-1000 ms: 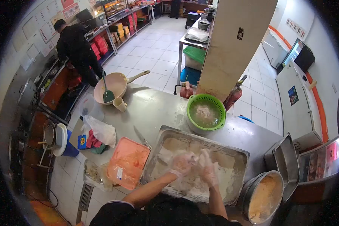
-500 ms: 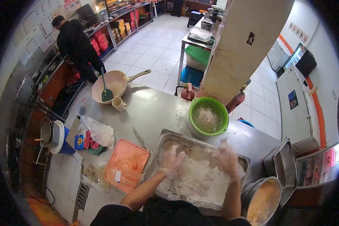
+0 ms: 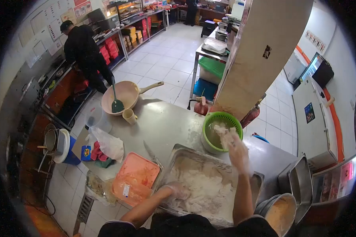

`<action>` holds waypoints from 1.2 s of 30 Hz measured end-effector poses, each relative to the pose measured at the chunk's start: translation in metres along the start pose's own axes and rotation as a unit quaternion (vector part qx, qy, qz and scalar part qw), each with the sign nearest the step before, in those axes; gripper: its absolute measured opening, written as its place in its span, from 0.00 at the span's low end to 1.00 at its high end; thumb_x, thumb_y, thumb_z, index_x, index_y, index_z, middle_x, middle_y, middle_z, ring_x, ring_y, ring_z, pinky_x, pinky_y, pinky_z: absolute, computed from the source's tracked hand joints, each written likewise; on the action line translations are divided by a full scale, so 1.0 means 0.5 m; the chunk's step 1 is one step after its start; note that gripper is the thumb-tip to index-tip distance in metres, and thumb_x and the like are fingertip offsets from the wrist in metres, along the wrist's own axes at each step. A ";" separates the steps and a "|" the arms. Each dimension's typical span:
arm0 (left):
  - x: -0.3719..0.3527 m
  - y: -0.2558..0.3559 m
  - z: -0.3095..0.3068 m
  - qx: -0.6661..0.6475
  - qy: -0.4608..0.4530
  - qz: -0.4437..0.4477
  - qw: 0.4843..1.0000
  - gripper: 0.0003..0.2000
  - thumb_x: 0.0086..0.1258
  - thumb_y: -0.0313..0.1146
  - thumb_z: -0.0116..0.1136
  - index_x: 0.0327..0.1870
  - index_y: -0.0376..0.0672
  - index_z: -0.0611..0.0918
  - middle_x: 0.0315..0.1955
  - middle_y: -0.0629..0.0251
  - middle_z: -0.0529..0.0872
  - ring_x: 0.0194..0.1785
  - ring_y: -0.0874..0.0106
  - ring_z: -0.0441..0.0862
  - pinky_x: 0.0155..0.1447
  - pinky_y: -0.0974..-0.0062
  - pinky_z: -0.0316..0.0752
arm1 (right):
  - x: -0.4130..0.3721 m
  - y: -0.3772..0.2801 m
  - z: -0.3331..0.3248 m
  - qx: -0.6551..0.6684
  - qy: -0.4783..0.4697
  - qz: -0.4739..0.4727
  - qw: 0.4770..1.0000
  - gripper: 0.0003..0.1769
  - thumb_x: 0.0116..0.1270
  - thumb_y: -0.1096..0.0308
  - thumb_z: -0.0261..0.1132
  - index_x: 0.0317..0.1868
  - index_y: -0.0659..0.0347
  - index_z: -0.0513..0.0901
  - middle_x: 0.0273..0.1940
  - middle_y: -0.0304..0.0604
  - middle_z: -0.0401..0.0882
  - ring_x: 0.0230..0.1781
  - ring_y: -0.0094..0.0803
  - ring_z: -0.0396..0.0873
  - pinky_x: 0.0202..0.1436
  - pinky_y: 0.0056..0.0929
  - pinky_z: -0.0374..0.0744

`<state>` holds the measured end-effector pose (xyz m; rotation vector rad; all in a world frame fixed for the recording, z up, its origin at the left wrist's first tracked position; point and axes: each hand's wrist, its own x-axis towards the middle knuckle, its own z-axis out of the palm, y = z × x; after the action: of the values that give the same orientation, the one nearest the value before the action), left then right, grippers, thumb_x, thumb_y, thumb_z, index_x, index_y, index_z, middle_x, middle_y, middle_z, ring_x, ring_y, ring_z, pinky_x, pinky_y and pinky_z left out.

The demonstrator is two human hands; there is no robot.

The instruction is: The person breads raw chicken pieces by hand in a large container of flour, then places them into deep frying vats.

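Observation:
A large steel tray (image 3: 168,166) of white flour (image 3: 207,181) stands in front of me. My left hand (image 3: 178,191), in a clear glove, is down in the flour at the tray's left side, its fingers partly buried. Beyond the tray, a green basket (image 3: 206,139) holds cloudy liquid and pale raw meat (image 3: 220,131). My right hand (image 3: 236,150), smeared by motion, reaches over the basket's near right rim with its fingertips right at the meat. I cannot tell whether it grips any. Clumps coated in flour lie in the tray beside my left hand.
Left of the tray lie a pink tray (image 3: 136,173) and a knife (image 3: 150,152). A pan (image 3: 126,96) with a spatula (image 3: 117,105) and a mug (image 3: 129,116) stand at the far edge. A bowl of orange-coloured coating (image 3: 281,213) sits right. Another person (image 3: 83,51) works at the left counter.
My right hand has moved from over the flour tray forward to the green basket. My left hand has lowered into the flour. The view has shifted slightly.

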<state>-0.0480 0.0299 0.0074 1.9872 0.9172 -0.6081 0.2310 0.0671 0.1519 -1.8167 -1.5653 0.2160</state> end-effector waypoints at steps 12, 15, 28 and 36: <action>-0.035 0.039 0.063 0.029 0.073 0.019 0.997 0.23 0.65 0.49 0.56 0.56 0.44 0.75 0.47 0.48 0.81 0.48 0.50 0.81 0.53 0.57 0.76 | -0.522 0.307 0.210 -0.431 -0.171 0.026 0.886 0.26 0.68 0.52 0.60 0.51 0.71 0.75 0.47 0.55 0.79 0.45 0.42 0.79 0.49 0.38 0.77; -0.080 0.070 0.004 -0.065 0.119 0.045 0.990 0.28 0.63 0.47 0.61 0.58 0.36 0.72 0.41 0.45 0.83 0.46 0.50 0.82 0.51 0.57 0.77 | -0.428 0.245 0.127 -0.115 -0.205 0.295 0.926 0.23 0.66 0.55 0.62 0.49 0.69 0.77 0.45 0.53 0.80 0.44 0.42 0.79 0.49 0.36 0.76; -0.033 0.108 0.013 0.014 0.354 0.163 0.921 0.12 0.62 0.39 0.61 0.43 0.46 0.83 0.38 0.50 0.85 0.48 0.50 0.80 0.51 0.59 0.75 | -0.360 0.031 0.034 0.061 -0.169 0.185 0.966 0.24 0.64 0.60 0.64 0.56 0.64 0.74 0.41 0.57 0.79 0.44 0.50 0.80 0.46 0.40 0.78; -0.083 0.176 -0.034 -0.238 0.321 0.123 0.909 0.14 0.61 0.31 0.59 0.49 0.43 0.79 0.40 0.54 0.84 0.47 0.56 0.81 0.51 0.65 0.76 | -0.318 -0.048 0.049 0.184 -0.268 0.002 0.946 0.40 0.59 0.65 0.71 0.70 0.58 0.62 0.52 0.46 0.81 0.50 0.35 0.78 0.56 0.30 0.76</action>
<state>-0.0032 -0.0042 0.0883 1.8098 1.0426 0.4206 0.1588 -0.0682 0.0982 -1.5314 -1.7289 1.0059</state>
